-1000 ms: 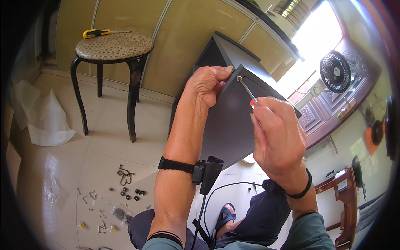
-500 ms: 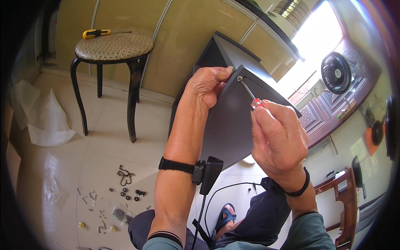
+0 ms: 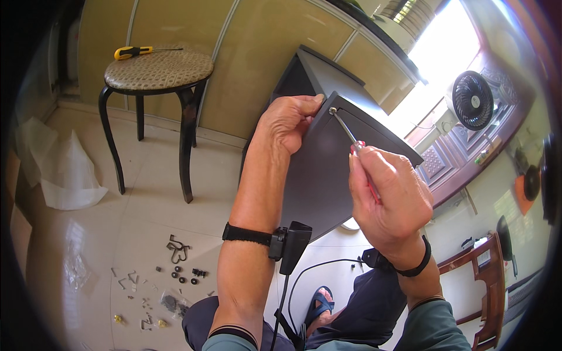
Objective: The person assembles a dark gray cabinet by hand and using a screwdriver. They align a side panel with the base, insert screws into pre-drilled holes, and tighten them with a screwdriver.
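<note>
One dark grey cabinet [image 3: 319, 181] occupies the centre of the scene. The right hand [image 3: 391, 196] is closed around a red-handled screwdriver [image 3: 358, 145], whose tip meets a small round metal fitting [image 3: 333, 110] close to the far left corner of the cabinet's panel. The left hand [image 3: 287, 124] lies bent at that panel's left edge, thumb toward the corner; whether it clasps the edge cannot be told. Far left, a yellow-and-black screwdriver [image 3: 133, 52] rests on a round patterned stool [image 3: 164, 71]. Near left, small black round parts [image 3: 194, 281] lie on the pale tiled floor [image 3: 193, 219].
</note>
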The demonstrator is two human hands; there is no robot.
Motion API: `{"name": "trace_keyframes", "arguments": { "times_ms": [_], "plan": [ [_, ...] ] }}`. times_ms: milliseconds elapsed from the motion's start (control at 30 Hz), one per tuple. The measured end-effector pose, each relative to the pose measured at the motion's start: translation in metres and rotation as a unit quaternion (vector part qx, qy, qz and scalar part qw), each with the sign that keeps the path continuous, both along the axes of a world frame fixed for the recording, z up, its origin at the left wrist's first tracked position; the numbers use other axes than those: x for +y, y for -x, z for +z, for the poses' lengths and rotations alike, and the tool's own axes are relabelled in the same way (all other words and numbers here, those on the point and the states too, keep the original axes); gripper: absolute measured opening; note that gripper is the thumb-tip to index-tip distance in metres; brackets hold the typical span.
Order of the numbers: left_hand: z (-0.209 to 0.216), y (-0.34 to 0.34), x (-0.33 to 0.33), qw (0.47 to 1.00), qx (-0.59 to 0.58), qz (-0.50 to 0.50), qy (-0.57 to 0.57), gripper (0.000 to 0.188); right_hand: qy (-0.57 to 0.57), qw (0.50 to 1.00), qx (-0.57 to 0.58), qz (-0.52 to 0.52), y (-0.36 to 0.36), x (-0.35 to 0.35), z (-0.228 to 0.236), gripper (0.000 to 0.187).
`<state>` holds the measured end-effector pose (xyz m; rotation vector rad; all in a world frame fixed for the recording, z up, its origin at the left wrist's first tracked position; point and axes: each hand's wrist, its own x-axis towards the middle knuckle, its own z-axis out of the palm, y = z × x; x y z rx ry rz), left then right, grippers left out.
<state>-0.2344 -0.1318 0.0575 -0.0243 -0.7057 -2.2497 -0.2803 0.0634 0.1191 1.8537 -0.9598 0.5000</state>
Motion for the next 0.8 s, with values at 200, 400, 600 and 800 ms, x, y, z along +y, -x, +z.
{"name": "trace_keyframes", "arguments": {
  "times_ms": [200, 400, 600, 800],
  "plan": [
    [-0.008, 0.007, -0.009, 1.000, 0.005, -0.025, 0.003, 0.008, -0.044, 0.994, -0.056, -0.088, -0.008, 0.008, 0.005, 0.036],
    [-0.008, 0.006, -0.010, 0.998, 0.000, -0.038, 0.041, 0.013, -0.017, 0.999, -0.024, -0.030, 0.005, 0.001, 0.003, 0.033],
    [-0.010, 0.007, -0.012, 0.999, 0.006, -0.014, 0.039, 0.013, -0.054, 0.994, -0.028, -0.096, -0.008, 0.005, 0.015, 0.033],
    [-0.014, 0.006, -0.015, 0.998, 0.005, -0.038, 0.052, 0.012, -0.060, 0.998, 0.016, 0.014, 0.002, -0.006, 0.003, 0.028]
  ]
}}
